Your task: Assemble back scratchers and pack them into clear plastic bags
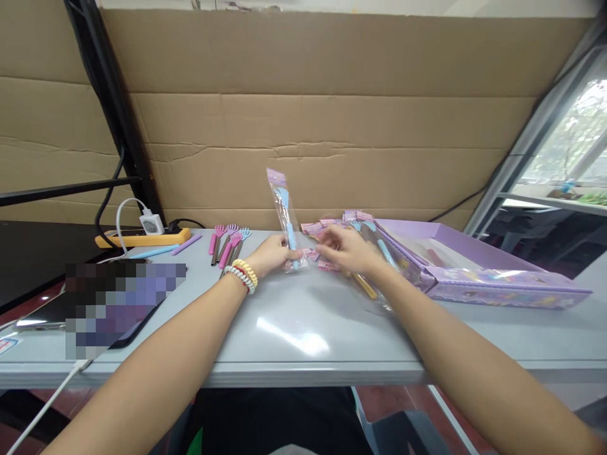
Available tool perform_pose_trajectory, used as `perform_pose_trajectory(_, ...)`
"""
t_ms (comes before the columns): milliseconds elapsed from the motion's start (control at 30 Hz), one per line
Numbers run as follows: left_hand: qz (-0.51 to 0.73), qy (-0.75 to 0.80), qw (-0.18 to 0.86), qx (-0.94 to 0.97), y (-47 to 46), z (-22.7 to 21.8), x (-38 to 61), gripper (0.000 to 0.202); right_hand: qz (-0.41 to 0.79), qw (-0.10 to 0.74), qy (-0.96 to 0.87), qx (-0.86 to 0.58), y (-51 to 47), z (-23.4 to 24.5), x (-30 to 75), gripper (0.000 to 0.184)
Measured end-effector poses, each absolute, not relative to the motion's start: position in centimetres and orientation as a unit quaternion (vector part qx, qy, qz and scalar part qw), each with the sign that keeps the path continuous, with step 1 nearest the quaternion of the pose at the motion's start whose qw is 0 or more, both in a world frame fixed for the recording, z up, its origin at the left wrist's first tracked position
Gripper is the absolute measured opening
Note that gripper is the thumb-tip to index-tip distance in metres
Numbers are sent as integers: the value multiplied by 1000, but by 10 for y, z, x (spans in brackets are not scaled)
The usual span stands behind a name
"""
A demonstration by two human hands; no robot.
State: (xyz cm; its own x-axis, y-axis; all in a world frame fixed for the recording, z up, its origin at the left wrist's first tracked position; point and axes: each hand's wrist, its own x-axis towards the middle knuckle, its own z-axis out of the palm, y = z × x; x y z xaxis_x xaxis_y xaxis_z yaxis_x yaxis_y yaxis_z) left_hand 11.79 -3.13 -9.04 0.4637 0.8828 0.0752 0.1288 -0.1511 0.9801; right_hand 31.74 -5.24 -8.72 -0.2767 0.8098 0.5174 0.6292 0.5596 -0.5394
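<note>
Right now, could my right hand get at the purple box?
Probably yes. The purple box stands open-topped, just beyond your right hand to the right; bagged sticks lie between, but they look low enough to reach over.

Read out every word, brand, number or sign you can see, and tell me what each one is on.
No text can be read.
Packet in the left hand: purple header, too small.
Pink labels: too small and blurred.
Purple box: printed side, nothing legible.
Sticker on the table, far left: too small.
Phone: largely pixelated.
</note>
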Motion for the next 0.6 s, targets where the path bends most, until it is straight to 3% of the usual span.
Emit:
perform_pose_trajectory(100,396,381,557,623,-33,-94,126,22,101,328,-846,-409,-57,-95,300,26)
perform_pose_trajectory(300,427,378,571,590,-43,-90,134,20,112,347,-835,-411,-56,-96,295,34)
perform_pose_trajectory(600,424,345,590,594,-46,-95,140,9,142,296,-820,-468,-59,-96,295,42)
